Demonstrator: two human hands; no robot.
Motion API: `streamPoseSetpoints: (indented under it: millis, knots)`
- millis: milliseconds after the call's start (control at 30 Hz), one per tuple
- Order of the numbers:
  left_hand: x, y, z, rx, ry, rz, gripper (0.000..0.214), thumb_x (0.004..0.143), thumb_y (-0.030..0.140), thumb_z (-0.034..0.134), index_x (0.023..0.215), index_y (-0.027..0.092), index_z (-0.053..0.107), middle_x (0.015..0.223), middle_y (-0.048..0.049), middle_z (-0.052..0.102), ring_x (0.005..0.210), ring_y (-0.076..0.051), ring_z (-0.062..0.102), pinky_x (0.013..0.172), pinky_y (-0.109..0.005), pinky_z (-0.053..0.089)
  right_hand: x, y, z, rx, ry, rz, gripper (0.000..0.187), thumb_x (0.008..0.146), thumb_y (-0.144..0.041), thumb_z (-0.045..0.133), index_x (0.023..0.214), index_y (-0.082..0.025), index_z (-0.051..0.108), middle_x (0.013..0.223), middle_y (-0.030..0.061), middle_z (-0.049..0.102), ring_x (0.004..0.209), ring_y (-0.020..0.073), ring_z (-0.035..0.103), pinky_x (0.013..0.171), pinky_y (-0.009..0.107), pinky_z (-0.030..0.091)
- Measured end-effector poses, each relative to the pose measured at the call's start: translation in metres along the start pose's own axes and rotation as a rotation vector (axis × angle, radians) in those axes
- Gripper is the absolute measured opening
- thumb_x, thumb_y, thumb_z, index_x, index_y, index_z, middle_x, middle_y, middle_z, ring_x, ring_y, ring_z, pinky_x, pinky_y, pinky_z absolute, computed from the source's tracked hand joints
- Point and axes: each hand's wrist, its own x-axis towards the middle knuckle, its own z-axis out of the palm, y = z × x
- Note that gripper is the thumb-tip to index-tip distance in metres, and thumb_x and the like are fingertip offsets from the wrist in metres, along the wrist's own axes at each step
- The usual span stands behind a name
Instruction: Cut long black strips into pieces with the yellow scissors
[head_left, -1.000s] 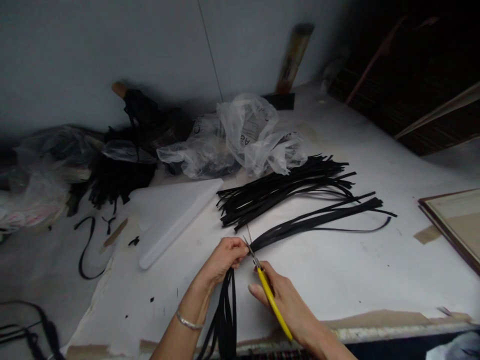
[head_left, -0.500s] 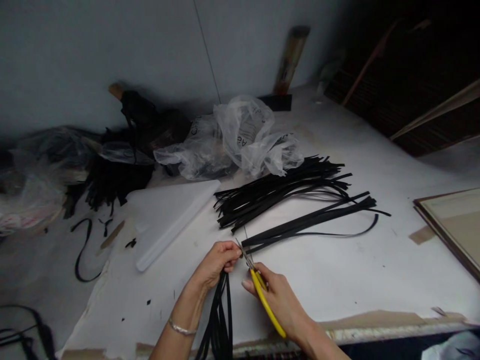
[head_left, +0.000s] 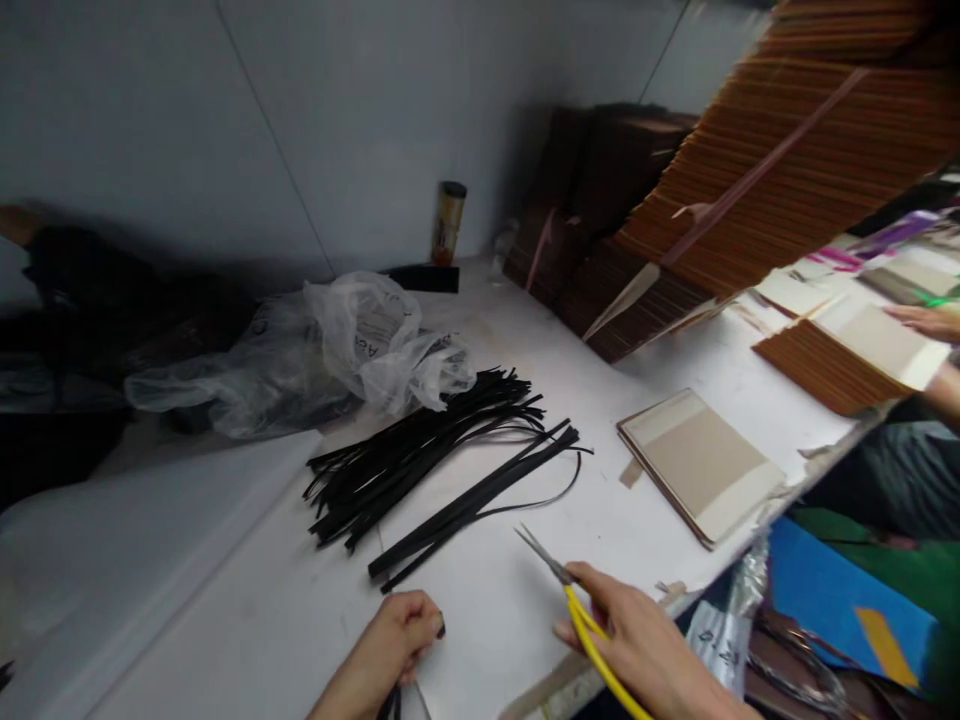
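My left hand (head_left: 391, 640) is closed around the ends of black straps (head_left: 393, 705) that hang off the table's near edge. My right hand (head_left: 637, 645) grips yellow-handled scissors (head_left: 574, 608), blades slightly apart and pointing up-left over the white table (head_left: 525, 360). Just beyond my hands lies a small bundle of cut black strips (head_left: 472, 500), and behind it a larger pile of black strips (head_left: 416, 455).
Crumpled clear plastic bags (head_left: 337, 350) lie against the wall beside a dark heap. A brown bottle (head_left: 448, 222) stands at the back. Stacks of brown card (head_left: 757, 160) fill the right, a board-covered pad (head_left: 701, 465) lies nearby, and another person's hand (head_left: 930, 322) reaches in at far right.
The view has swung to the right. My right hand drew the scissors away from the straps, to the right. My left hand slid back toward the table's near edge with its straps.
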Motion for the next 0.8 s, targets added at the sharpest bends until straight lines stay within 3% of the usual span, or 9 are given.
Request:
streamPoseSetpoints:
  millis: [100, 200, 367, 500, 633, 800]
  knots:
    - [0.025, 0.011, 0.012, -0.007, 0.104, 0.005, 0.037, 0.059, 0.046, 0.069, 0.060, 0.018, 0.046, 0.047, 0.0081, 0.038, 0.040, -0.003, 0.022, 0.041, -0.020, 0.012, 0.011, 0.050, -0.030, -0.237, 0.024, 0.007, 0.042, 0.084, -0.042, 0.054, 0.120, -0.021, 0.058, 0.089, 0.0065, 0.063, 0.080, 0.0240, 0.058, 0.070, 0.032, 0.037]
    - [0.041, 0.028, 0.000, -0.029, 0.267, 0.030, 0.038, 0.051, 0.046, 0.070, 0.054, 0.018, 0.045, 0.042, 0.0087, 0.035, 0.036, -0.002, 0.020, 0.040, -0.019, 0.010, 0.039, 0.067, -0.056, -0.363, 0.026, -0.109, 0.039, 0.085, -0.041, 0.054, 0.119, -0.023, 0.058, 0.090, 0.0059, 0.063, 0.077, 0.0231, 0.059, 0.067, 0.030, 0.037]
    - [0.052, 0.056, -0.027, -0.048, 0.408, 0.085, 0.034, 0.049, 0.043, 0.068, 0.057, 0.017, 0.048, 0.045, 0.0082, 0.038, 0.038, -0.003, 0.025, 0.039, -0.019, 0.017, 0.110, 0.042, -0.105, -0.436, 0.021, -0.279, 0.032, 0.086, -0.040, 0.053, 0.111, -0.022, 0.063, 0.080, 0.0051, 0.063, 0.072, 0.0203, 0.058, 0.062, 0.026, 0.033]
    - [0.058, 0.063, -0.030, -0.043, 0.491, 0.133, 0.034, 0.053, 0.043, 0.068, 0.061, 0.017, 0.048, 0.045, 0.0091, 0.037, 0.038, -0.004, 0.028, 0.040, -0.019, 0.019, 0.150, 0.022, -0.139, -0.446, 0.044, -0.313, 0.036, 0.087, -0.040, 0.051, 0.118, -0.024, 0.061, 0.081, 0.0059, 0.063, 0.073, 0.0212, 0.058, 0.060, 0.026, 0.031]
    - [0.056, 0.050, -0.020, -0.004, 0.497, 0.137, 0.034, 0.056, 0.045, 0.067, 0.059, 0.018, 0.047, 0.043, 0.0088, 0.037, 0.037, -0.004, 0.027, 0.040, -0.019, 0.016, 0.141, 0.035, -0.145, -0.452, 0.015, -0.309, 0.035, 0.085, -0.037, 0.053, 0.116, -0.023, 0.062, 0.077, 0.0057, 0.063, 0.071, 0.0214, 0.058, 0.062, 0.028, 0.033]
    - [0.037, 0.025, 0.002, 0.041, 0.428, 0.139, 0.034, 0.058, 0.043, 0.069, 0.056, 0.017, 0.047, 0.044, 0.0078, 0.038, 0.038, -0.004, 0.026, 0.040, -0.019, 0.014, 0.096, 0.098, -0.119, -0.405, 0.058, -0.233, 0.046, 0.089, -0.044, 0.044, 0.128, -0.020, 0.054, 0.092, 0.0095, 0.063, 0.079, 0.0231, 0.061, 0.070, 0.033, 0.043]
